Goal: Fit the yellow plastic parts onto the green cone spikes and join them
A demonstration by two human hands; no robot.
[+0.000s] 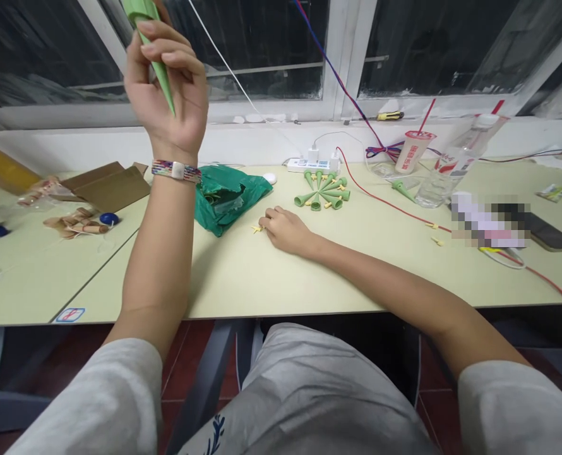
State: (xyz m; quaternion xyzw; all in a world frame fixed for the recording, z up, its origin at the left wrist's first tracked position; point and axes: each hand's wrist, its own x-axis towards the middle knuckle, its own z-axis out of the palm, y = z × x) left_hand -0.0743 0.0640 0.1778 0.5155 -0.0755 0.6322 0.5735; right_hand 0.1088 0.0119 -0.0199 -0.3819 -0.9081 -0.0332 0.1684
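My left hand point(172, 82) is raised high at the upper left, its fingers closed around a green plastic cone point(161, 79) whose pointed tip hangs down over the palm. The cone's wide top reaches the frame's upper edge. Down on the table, my right hand point(285, 230) rests with curled fingers; whatever is under the fingertips is hidden. Small yellow plastic pieces point(256, 229) lie right at those fingertips. Beyond, several green cones point(316, 193) lie in a ring with their tips toward the middle, some with yellow pieces on or beside them.
A green plastic bag point(231, 196) sits between my arms. Left are a cardboard piece point(108, 186) and wooden toys point(75, 222). A power strip point(304, 165), red cable point(380, 198), paper cup point(412, 151), water bottle point(451, 167), lone green cone point(403, 190) and phone point(553, 230) lie behind and right.
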